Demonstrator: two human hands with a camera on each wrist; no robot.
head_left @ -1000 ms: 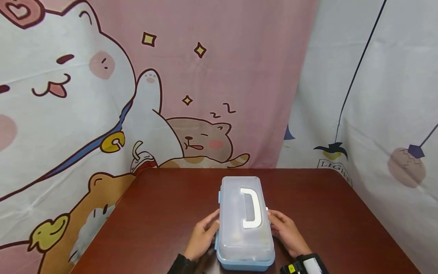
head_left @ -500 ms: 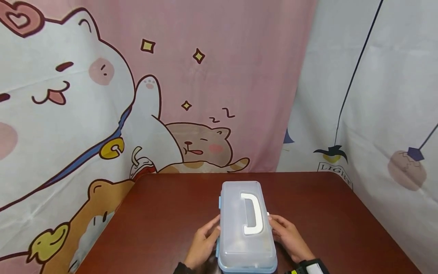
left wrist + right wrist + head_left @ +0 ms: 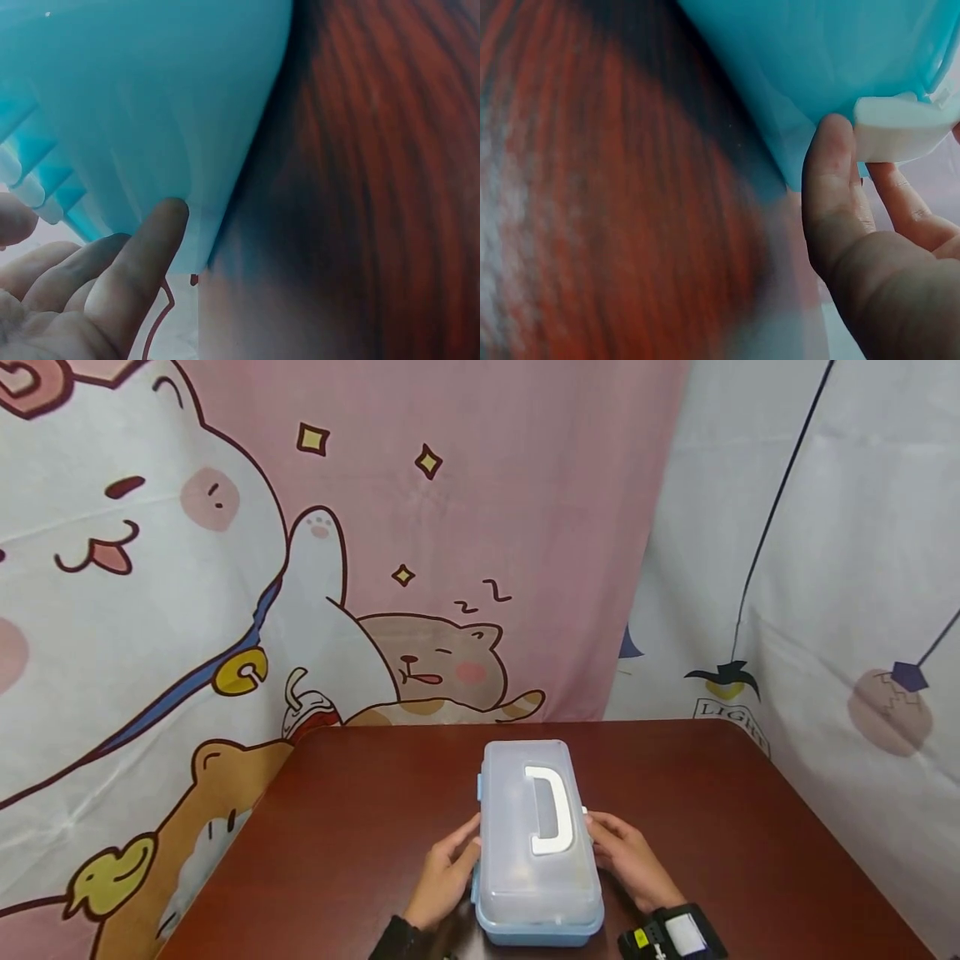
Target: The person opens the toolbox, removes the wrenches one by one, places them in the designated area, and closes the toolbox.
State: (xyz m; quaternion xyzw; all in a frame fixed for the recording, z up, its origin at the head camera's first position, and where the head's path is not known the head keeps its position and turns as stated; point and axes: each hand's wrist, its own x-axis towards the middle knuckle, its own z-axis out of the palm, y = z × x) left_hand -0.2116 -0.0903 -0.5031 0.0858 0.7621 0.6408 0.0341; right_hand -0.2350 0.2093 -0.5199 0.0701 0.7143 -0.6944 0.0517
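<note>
A long plastic box (image 3: 536,893) stands on the brown table between both hands. It has a light-blue base, a clear frosted lid and a white carrying handle (image 3: 560,814); the lid is down. My left hand (image 3: 441,877) touches the box's left side with extended fingers, and in the left wrist view one fingertip (image 3: 174,214) lies against the blue wall. On the right side, my right hand (image 3: 633,860) has its fingers at the white latch (image 3: 900,127). One right fingertip (image 3: 832,135) meets the blue wall beside that latch, and another finger reaches below it.
The dark wood-grain table (image 3: 375,793) extends around the box on all sides. Behind it hangs a curtain (image 3: 525,527) printed with cartoon cats, and a pale curtain (image 3: 825,568) with lamp drawings covers the right.
The head view tipped down and back up slightly, shifting the whole scene. Both hands and the box keep the same places relative to each other.
</note>
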